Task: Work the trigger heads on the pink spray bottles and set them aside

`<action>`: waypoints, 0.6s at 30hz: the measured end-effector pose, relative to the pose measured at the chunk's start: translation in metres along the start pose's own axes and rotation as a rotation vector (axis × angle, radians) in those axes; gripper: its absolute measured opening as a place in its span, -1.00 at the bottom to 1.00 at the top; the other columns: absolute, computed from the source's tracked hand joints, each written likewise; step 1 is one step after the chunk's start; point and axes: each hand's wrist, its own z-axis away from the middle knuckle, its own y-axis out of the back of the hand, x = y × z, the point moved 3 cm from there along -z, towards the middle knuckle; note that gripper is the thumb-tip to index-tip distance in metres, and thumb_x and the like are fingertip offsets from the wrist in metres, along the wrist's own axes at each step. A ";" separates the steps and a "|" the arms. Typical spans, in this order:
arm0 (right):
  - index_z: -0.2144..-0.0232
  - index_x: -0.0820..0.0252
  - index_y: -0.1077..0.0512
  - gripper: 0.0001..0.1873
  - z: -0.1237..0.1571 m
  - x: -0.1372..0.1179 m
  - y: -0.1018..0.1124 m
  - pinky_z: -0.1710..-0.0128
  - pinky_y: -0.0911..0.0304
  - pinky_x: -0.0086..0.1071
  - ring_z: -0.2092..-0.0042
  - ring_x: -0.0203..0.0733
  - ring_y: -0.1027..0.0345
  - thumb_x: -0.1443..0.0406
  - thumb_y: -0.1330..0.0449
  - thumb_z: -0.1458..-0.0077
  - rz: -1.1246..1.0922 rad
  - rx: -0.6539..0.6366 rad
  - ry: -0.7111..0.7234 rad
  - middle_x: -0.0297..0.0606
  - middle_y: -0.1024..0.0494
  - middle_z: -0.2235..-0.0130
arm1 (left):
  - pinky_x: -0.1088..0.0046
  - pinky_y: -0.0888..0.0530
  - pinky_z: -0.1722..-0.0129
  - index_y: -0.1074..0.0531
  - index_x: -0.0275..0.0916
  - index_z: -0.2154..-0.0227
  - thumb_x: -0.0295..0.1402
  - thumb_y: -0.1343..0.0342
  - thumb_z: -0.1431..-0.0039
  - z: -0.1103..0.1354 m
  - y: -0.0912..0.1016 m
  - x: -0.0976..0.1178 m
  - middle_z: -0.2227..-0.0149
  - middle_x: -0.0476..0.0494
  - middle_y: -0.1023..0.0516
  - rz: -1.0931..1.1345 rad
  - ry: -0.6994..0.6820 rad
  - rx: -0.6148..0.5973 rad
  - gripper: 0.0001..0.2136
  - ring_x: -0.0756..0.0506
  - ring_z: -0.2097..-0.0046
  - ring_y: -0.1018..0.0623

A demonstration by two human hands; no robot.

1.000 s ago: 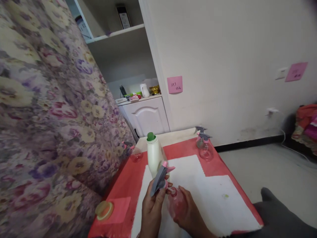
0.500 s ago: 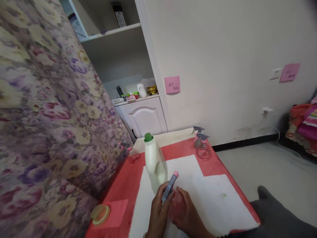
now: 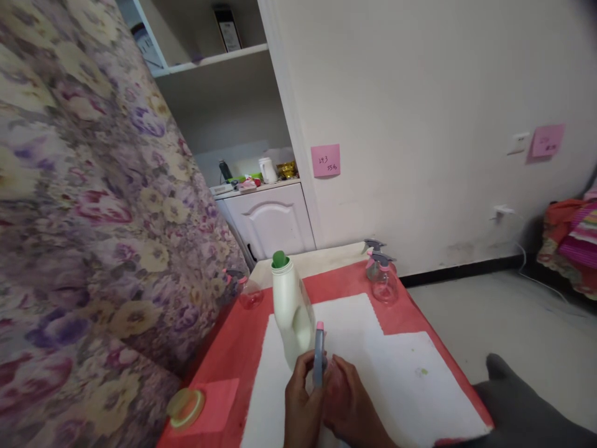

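My left hand (image 3: 303, 404) is closed round a grey and pink spray trigger head (image 3: 319, 354), which stands on the neck of a small clear pink bottle. My right hand (image 3: 347, 404) is wrapped round that pink spray bottle (image 3: 332, 381), mostly hiding it. Both hands are low over a white sheet (image 3: 373, 367) on a red-covered table (image 3: 242, 348). Just behind my left hand stands a white bottle with a green cap (image 3: 290, 305).
Two spray bottles (image 3: 382, 274) stand at the table's far right, one more spray bottle (image 3: 247, 289) at far left. A round lid (image 3: 185, 407) lies on a pink note at the near left. A flowered sofa (image 3: 93, 249) borders the left. A grey knee (image 3: 522, 404) is at bottom right.
The trigger head has turned round in my left hand: its nozzle pointed right, and it is edge-on to me now. My right hand kept its hold on the bottle.
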 end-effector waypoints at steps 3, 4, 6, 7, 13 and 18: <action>-0.23 0.08 -0.09 -0.04 -0.001 -0.004 0.000 -0.22 -0.24 -0.01 -0.23 0.14 -0.28 0.44 -0.32 0.25 -0.024 0.027 0.001 -0.03 -0.36 -0.19 | 0.32 -0.54 0.12 -0.49 -0.18 0.29 -0.13 -0.28 -0.03 -0.001 -0.002 -0.002 0.22 -0.12 -0.66 -0.017 0.006 0.034 -0.73 -0.19 0.17 -0.62; -0.22 0.07 -0.10 -0.03 -0.001 -0.005 -0.001 -0.19 -0.27 -0.01 -0.22 0.14 -0.30 0.43 -0.34 0.26 -0.026 0.034 -0.013 -0.03 -0.38 -0.17 | 0.31 -0.54 0.13 -0.49 -0.19 0.31 -0.12 -0.27 -0.03 -0.001 -0.002 -0.002 0.24 -0.13 -0.66 -0.022 0.011 0.041 -0.73 -0.19 0.18 -0.62; -0.21 0.02 -0.14 -0.03 -0.002 -0.007 -0.002 -0.13 -0.33 -0.01 -0.18 0.14 -0.35 0.41 -0.39 0.26 -0.026 0.049 -0.047 -0.07 -0.43 -0.14 | 0.32 -0.55 0.16 -0.49 -0.19 0.33 -0.11 -0.28 -0.02 -0.001 -0.003 -0.002 0.24 -0.13 -0.67 -0.020 0.024 0.042 -0.73 -0.19 0.19 -0.62; -0.21 -0.01 -0.15 -0.03 -0.002 -0.008 -0.003 -0.11 -0.35 0.00 -0.16 0.14 -0.37 0.39 -0.41 0.27 -0.024 0.051 -0.059 -0.08 -0.45 -0.12 | 0.32 -0.55 0.16 -0.49 -0.19 0.33 -0.11 -0.29 -0.01 -0.001 -0.002 -0.002 0.24 -0.14 -0.67 -0.016 0.026 0.034 -0.73 -0.20 0.19 -0.62; -0.20 0.01 -0.16 -0.02 -0.005 -0.010 -0.005 -0.11 -0.36 0.00 -0.16 0.16 -0.37 0.41 -0.39 0.30 -0.055 0.022 -0.047 -0.08 -0.45 -0.13 | 0.27 -0.47 -0.08 -0.49 -0.12 0.01 -0.15 -0.15 -0.18 -0.004 0.004 -0.003 -0.05 -0.17 -0.60 0.014 -0.049 -0.190 -0.66 -0.21 -0.04 -0.57; -0.21 -0.05 -0.12 -0.01 -0.006 -0.005 -0.008 -0.09 -0.39 0.01 -0.14 0.17 -0.40 0.35 -0.40 0.28 -0.158 -0.026 -0.077 -0.09 -0.44 -0.16 | 0.24 -0.40 -0.19 -0.44 -0.03 -0.09 -0.16 -0.08 -0.23 -0.006 0.007 -0.002 -0.16 -0.14 -0.52 0.004 -0.081 -0.284 -0.62 -0.20 -0.16 -0.49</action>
